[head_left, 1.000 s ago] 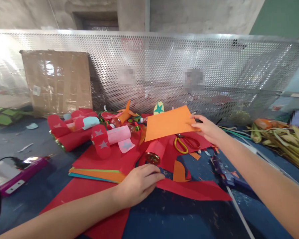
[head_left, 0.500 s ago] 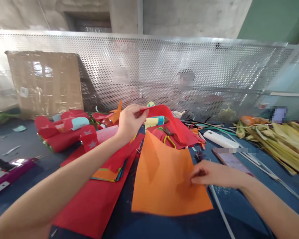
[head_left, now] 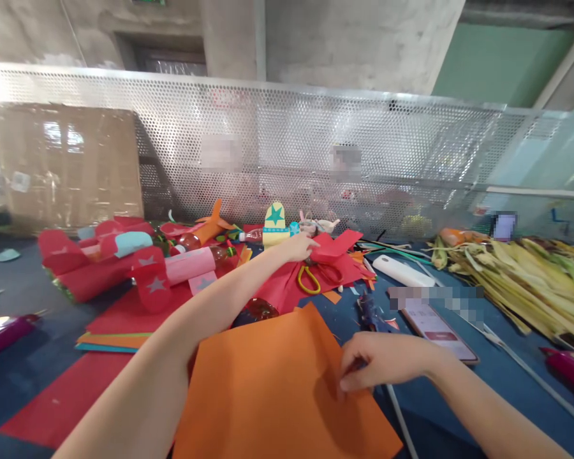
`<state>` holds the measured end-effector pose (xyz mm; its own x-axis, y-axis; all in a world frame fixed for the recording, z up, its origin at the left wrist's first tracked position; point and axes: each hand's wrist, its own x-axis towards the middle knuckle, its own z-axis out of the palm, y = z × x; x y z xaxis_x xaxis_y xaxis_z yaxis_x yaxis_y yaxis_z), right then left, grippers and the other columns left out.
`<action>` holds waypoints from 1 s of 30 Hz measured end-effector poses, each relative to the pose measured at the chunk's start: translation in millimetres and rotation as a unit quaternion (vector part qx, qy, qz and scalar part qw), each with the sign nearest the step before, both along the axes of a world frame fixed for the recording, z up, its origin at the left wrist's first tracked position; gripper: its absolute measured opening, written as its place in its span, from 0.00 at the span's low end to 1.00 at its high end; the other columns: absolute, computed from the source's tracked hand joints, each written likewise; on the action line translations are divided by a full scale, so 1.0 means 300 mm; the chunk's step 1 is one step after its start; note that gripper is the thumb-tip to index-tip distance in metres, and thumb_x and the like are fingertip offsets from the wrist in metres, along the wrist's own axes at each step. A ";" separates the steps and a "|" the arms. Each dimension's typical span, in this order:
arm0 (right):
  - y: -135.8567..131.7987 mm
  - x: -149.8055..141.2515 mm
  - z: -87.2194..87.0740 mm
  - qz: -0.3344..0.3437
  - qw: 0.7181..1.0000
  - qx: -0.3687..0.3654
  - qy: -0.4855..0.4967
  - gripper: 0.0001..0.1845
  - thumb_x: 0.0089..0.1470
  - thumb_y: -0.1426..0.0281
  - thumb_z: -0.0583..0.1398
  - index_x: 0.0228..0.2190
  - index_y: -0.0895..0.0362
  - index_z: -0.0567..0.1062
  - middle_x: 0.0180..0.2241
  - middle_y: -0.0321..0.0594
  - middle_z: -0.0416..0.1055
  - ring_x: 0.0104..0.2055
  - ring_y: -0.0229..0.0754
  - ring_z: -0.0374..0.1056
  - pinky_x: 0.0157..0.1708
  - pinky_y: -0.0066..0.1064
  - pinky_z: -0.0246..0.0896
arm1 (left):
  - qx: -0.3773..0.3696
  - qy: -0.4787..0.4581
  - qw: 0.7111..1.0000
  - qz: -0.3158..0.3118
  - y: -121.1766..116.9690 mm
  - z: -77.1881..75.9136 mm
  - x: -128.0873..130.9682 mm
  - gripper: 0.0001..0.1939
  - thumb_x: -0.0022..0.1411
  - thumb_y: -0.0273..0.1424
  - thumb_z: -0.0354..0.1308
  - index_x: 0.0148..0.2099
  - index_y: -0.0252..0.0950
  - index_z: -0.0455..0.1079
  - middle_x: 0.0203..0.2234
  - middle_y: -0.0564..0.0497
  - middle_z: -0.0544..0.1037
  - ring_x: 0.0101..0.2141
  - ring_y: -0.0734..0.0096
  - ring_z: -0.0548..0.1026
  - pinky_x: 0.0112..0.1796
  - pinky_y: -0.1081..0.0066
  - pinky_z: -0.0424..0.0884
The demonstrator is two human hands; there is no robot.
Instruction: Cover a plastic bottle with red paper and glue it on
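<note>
My right hand [head_left: 375, 360] pinches the right edge of an orange sheet of paper [head_left: 268, 389], which lies tilted before me with its far corner raised. My left hand [head_left: 299, 247] is stretched out over the pile at the back, fingers extended at the left edge of a folded strip of red paper [head_left: 337, 247]. Under that strip spread more red paper pieces [head_left: 287, 280]. A yellow scissor handle loop [head_left: 309, 280] shows just in front of my left hand; the rest of the scissors is mostly covered.
Bottle crafts wrapped in red paper [head_left: 95, 268] lie left, beside stacked coloured paper [head_left: 110, 341]. A yellow paper piece with a green star [head_left: 275, 220] stands behind. To the right are a phone [head_left: 435, 325], a white device [head_left: 404, 271], corn husks [head_left: 502, 274] and a glue gun [head_left: 571, 370].
My left hand has lowered the red paper strip onto the pile at the back and loosened its fingers. The orange sheet, still in my right hand, has come nearer and shifted left.
</note>
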<state>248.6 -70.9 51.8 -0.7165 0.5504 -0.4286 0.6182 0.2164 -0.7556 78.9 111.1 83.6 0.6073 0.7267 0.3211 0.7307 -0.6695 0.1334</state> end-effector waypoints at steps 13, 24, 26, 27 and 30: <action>0.002 -0.010 -0.011 -0.054 0.987 0.148 -0.002 0.13 0.49 0.69 0.61 0.37 0.56 0.82 0.34 0.39 0.78 0.33 0.40 0.70 0.32 0.27 0.60 | -0.077 0.161 0.977 0.112 -0.242 -0.002 -0.190 0.48 0.52 0.53 0.59 0.69 0.44 0.46 0.47 0.39 0.74 0.41 0.47 0.76 0.41 0.58 0.70; 0.031 0.027 -0.030 -0.172 0.948 0.264 -0.036 0.33 0.53 0.76 0.50 0.60 0.52 0.58 0.57 0.45 0.66 0.56 0.49 0.66 0.54 0.42 0.59 | -0.084 0.157 0.981 0.072 -0.152 0.028 -0.306 0.47 0.49 0.27 0.59 0.69 0.38 0.46 0.47 0.43 0.76 0.37 0.58 0.77 0.38 0.68 0.70; 0.032 0.025 -0.033 -0.187 0.947 0.257 -0.047 0.35 0.54 0.76 0.50 0.63 0.51 0.52 0.55 0.46 0.69 0.53 0.48 0.69 0.50 0.42 0.62 | -0.075 0.143 0.984 0.069 -0.150 0.023 -0.335 0.46 0.49 0.28 0.61 0.68 0.37 0.48 0.48 0.41 0.75 0.41 0.55 0.76 0.42 0.65 0.70; 0.033 0.022 -0.035 -0.195 0.946 0.254 -0.050 0.36 0.55 0.77 0.50 0.64 0.51 0.51 0.53 0.47 0.71 0.52 0.48 0.70 0.49 0.42 0.64 | -0.065 0.133 0.986 0.072 -0.156 0.020 -0.345 0.44 0.50 0.30 0.61 0.68 0.35 0.49 0.50 0.39 0.73 0.45 0.52 0.75 0.45 0.62 0.69; 0.038 0.015 -0.041 -0.209 0.939 0.270 -0.040 0.35 0.54 0.78 0.50 0.63 0.54 0.55 0.51 0.47 0.73 0.51 0.47 0.72 0.48 0.40 0.65 | -0.024 0.091 0.992 0.081 -0.200 0.004 -0.352 0.38 0.58 0.37 0.56 0.67 0.30 0.52 0.57 0.34 0.66 0.56 0.46 0.66 0.54 0.54 0.61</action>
<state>253.1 -59.6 39.5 -0.3659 0.9293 -0.0503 0.7851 0.2792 -0.5528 -26.6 51.1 84.7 0.5258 0.8313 0.1802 0.8432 -0.5373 0.0185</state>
